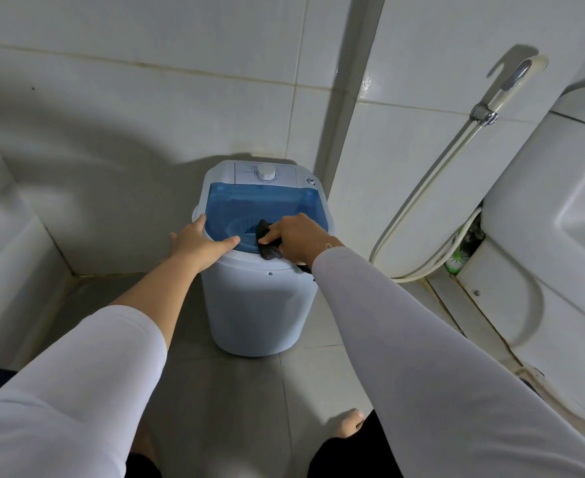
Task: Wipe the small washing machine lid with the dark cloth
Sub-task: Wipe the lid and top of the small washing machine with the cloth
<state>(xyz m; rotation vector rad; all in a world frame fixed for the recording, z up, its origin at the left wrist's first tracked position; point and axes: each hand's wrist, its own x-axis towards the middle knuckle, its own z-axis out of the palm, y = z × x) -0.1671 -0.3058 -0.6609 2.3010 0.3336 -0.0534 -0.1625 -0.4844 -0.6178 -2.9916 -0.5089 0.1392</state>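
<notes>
Right hand (pixel 298 236) grips dark cloth (pixel 267 244), pressed on blue lid (pixel 260 205) near its front edge. Left hand (pixel 199 244) lies open, empty, flat on lid's left rim.

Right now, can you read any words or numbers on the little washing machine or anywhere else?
None can be read.
Control panel of the washing machine: faint marks around the white dial, too small and blurred to read.
Blue lid, dark cloth, wall tiles, toilet: no text visible.
</notes>
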